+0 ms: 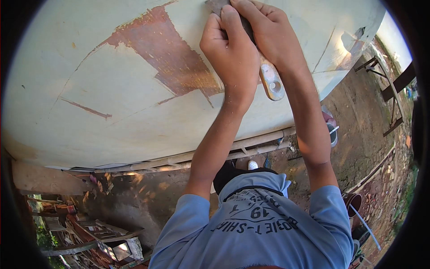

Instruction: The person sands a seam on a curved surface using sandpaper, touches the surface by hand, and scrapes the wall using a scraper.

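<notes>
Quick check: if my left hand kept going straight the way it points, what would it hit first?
Beyond the scraper it grips, the left hand would probably meet the pale panel, which runs to the picture's top edge; how much gap lies between is unclear.

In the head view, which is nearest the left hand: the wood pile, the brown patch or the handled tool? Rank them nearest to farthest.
1. Handled tool: in the grip of the left hand.
2. Brown patch: beside it, to the left.
3. Wood pile: far off, lower left.
</notes>
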Action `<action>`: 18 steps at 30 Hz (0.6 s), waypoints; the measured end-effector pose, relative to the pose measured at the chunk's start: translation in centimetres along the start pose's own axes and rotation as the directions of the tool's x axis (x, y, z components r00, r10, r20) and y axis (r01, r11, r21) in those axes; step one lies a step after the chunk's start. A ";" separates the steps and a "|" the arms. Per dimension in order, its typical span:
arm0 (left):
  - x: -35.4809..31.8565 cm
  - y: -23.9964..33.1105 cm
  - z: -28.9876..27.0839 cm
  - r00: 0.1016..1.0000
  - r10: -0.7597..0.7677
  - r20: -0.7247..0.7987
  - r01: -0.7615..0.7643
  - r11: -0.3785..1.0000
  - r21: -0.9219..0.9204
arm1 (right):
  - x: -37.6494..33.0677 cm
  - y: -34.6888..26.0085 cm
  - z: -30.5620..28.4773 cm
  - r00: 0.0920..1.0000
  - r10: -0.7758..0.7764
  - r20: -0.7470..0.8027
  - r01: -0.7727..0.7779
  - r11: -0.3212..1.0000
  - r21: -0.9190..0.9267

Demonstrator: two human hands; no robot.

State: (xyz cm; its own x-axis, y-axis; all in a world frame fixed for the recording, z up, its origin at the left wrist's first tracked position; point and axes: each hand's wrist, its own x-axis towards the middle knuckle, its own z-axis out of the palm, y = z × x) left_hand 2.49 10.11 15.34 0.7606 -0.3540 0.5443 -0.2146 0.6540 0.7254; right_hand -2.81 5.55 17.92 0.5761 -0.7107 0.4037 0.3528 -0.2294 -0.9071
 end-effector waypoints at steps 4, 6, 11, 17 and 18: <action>-1.4 -2.2 -0.6 0.999 0.002 -0.033 0.001 0.996 0.094 | -0.4 2.8 -0.8 0.999 0.012 -0.039 -0.015 0.998 -0.068; -1.1 -2.2 -0.4 1.000 0.024 -0.007 -0.023 0.998 0.064 | 0.0 2.5 -0.9 1.000 -0.019 -0.024 0.018 0.998 -0.055; -0.4 -1.0 0.1 1.000 0.003 0.017 -0.003 1.000 0.024 | 0.2 0.7 -0.7 1.000 -0.006 -0.018 0.006 1.000 0.012; 0.1 -0.1 -0.1 0.999 -0.032 0.012 0.032 0.998 0.049 | 0.1 0.4 -0.2 0.999 -0.031 -0.036 0.028 0.996 -0.085; 0.7 1.0 0.5 0.998 -0.053 0.041 0.054 0.998 -0.024 | 0.4 -0.9 -0.1 0.997 -0.074 -0.019 0.074 0.997 0.001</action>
State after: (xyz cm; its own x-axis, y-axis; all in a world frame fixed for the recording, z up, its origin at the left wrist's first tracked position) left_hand 2.50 10.23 16.65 0.7450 -0.4153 0.5220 -0.1588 0.6496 0.7435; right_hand -2.93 5.43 18.85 0.5339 -0.7045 0.4675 0.3952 -0.2809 -0.8746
